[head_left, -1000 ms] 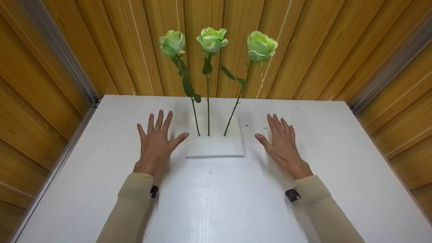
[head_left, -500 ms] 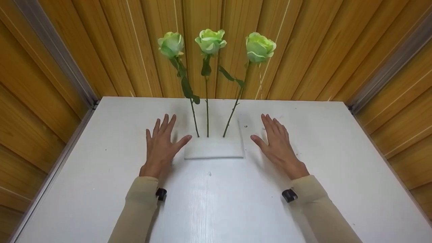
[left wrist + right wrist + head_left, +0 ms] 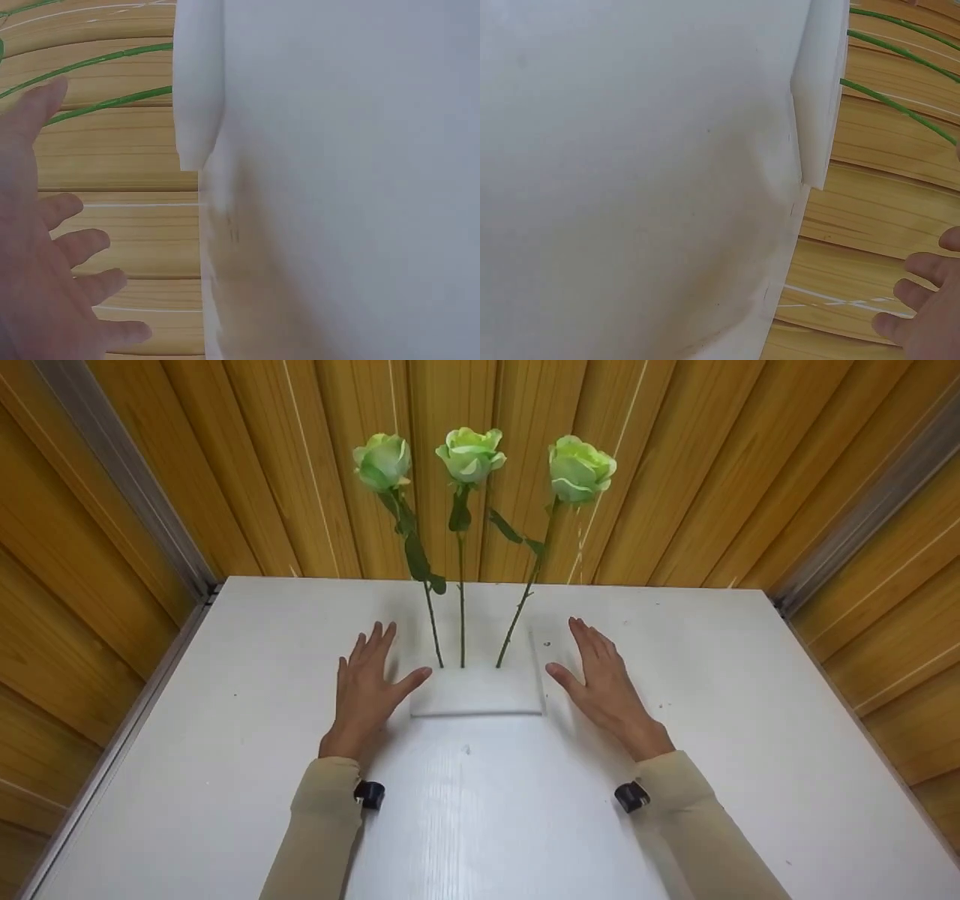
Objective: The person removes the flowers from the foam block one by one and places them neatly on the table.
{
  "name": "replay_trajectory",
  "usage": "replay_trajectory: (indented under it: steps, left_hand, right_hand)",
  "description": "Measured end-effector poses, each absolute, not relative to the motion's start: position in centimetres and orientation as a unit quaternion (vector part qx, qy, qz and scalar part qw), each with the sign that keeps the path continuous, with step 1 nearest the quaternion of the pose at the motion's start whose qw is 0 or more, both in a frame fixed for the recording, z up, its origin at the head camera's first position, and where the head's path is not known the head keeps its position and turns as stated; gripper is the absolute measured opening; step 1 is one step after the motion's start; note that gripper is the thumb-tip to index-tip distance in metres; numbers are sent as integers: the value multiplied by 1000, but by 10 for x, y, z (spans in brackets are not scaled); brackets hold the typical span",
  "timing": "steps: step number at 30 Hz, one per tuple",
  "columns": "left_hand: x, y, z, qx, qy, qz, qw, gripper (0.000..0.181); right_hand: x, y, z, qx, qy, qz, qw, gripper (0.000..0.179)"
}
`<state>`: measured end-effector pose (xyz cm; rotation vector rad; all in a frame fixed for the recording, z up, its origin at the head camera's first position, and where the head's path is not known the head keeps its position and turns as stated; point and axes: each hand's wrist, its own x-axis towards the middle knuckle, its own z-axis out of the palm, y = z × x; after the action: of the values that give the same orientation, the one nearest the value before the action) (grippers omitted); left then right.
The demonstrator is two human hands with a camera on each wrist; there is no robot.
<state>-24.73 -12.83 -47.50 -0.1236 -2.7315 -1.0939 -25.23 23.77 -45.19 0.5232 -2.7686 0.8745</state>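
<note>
Three pale green roses stand in a white foam block (image 3: 477, 694) on the table. The left rose (image 3: 383, 463) leans left, the middle rose (image 3: 470, 456) is upright, and the right rose (image 3: 581, 470) tilts right. My left hand (image 3: 366, 690) hovers at the block's left side, fingers spread and thumb pointing inward, holding nothing. On the other side my right hand (image 3: 606, 688) mirrors it, palm facing the block, also holding nothing. The left wrist view shows green stems (image 3: 112, 103) beyond the thumb, rising from the block's edge.
The white table (image 3: 480, 825) extends around the block, with small specks on it. Wood-patterned panels (image 3: 697, 472) wall in the back and both sides. Metal posts (image 3: 139, 472) stand at the corners. A black wrist camera (image 3: 369, 795) is worn at the left cuff.
Both hands have moved inward toward the foam block, the left one to the right and the right one to the left. The roses and block stay in place.
</note>
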Motion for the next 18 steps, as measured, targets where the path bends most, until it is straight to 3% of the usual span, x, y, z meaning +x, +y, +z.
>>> replay_trajectory:
  steps: [10,18]
  left_hand:
    - [-250,-123,-477,-38,-896,-440,51,95]
    - [-253,-120,-483,-29,-856,-516,30,92]
  right_hand:
    - [-254,228,-456,150,-908,386,61,80]
    - [-260,218,-461,157,-858,482,82,62]
